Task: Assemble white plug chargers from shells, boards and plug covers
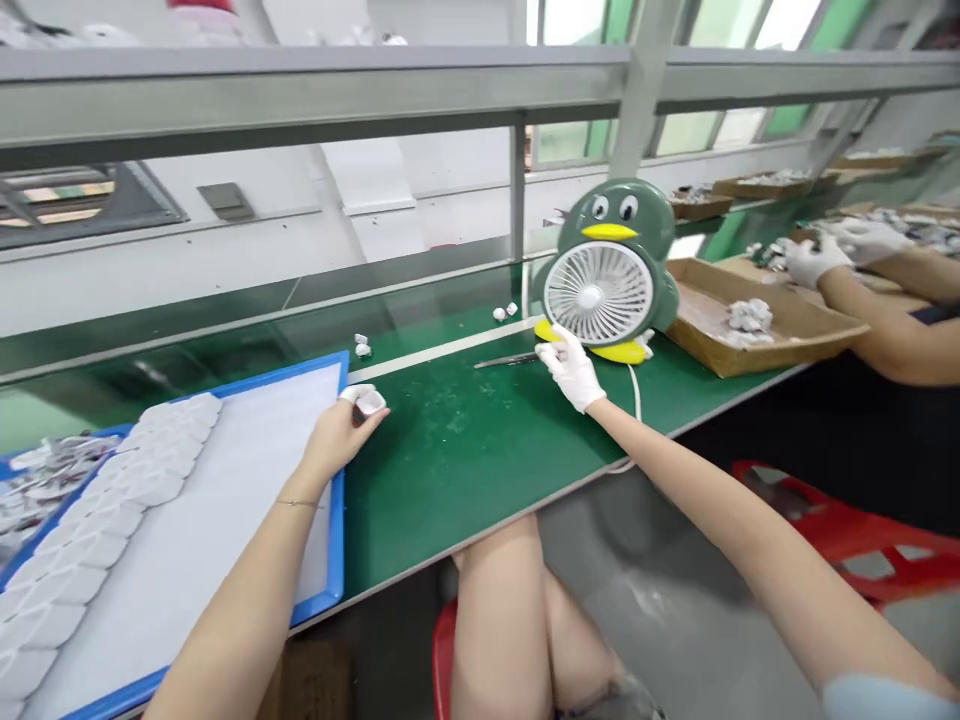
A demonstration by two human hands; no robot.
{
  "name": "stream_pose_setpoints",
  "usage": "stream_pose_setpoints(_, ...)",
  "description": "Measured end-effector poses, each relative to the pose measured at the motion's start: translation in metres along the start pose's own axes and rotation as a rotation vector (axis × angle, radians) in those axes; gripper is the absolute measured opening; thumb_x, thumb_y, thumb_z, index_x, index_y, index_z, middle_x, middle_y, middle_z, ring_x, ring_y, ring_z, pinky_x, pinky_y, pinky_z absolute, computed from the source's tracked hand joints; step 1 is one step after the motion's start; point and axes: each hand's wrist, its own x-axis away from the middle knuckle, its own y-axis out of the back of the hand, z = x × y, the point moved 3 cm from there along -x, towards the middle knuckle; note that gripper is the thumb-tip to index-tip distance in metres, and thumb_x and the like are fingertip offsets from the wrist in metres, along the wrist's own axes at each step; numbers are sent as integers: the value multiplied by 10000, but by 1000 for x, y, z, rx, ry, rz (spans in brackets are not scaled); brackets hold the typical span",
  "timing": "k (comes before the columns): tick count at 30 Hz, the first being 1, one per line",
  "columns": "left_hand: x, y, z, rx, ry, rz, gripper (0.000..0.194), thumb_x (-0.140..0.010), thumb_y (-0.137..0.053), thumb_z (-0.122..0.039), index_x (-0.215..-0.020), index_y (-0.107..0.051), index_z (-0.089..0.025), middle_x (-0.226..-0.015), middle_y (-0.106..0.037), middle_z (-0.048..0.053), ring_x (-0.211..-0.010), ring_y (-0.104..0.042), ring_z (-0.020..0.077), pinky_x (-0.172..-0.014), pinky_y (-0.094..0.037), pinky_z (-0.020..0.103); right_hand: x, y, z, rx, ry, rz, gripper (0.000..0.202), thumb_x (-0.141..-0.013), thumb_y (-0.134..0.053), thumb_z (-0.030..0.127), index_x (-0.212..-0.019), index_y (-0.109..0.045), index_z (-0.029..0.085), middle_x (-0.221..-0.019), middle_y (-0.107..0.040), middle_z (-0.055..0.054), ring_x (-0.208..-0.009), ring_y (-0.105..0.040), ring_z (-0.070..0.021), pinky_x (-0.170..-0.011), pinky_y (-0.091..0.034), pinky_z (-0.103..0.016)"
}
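Observation:
My left hand (335, 432), with a white covering on a fingertip, grips a small white plastic housing (372, 403) between thumb and fingers. It is over the right edge of a blue-rimmed tray (339, 540). Rows of white plastic housings (142, 480) stand along the tray's left part. My right hand (574, 372), in a white glove that leaves the wrist bare, has its fingers curled together in front of a green penguin-shaped fan (658, 225). Whatever those fingers hold, if anything, cannot be made out. Dark tweezers (504, 361) lie on the bench just left of that hand.
Small white parts (363, 346) and more (501, 313) lie toward the back of the green bench (442, 470). A cardboard tray (787, 335) with white pieces stands right of the fan. Beyond it are a co-worker's gloved hands (817, 262). A shelf beam (315, 95) crosses above.

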Motion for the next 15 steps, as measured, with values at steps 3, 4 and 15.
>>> stream_pose_setpoints(3,9,-6,-16,103,-57,37,455,-797,-585,-480,-1138,-528,-184,-945,-688,56,-756,-645,185,-702,-496,292,-14,-32,2,-276,-46,62,314,-948,-527,417,-1138,-562,168,-1056,-605,-70,-825,-608,-162,-708,-542,-326)
stream_pose_setpoints(4,12,-9,-22,136,-75,50,431,-807,-584,-467,-1137,-523,-196,-1006,-686,56,-804,-653,182,-718,-505,285,-18,-46,3,-369,-67,89,340,-943,-517,455,-1127,-561,173,-1030,-616,-66,-763,-596,-141,-682,-535,-308)
stream_pose_setpoints(15,27,-14,-39,242,-32,-22,335,-818,-620,-378,-1090,-532,-204,-1088,-690,72,-866,-681,191,-723,-562,320,-2,-137,5,-931,-379,548,428,-697,-772,274,-1102,-637,246,-1268,-580,-57,-684,-512,-98,-665,-476,-277)
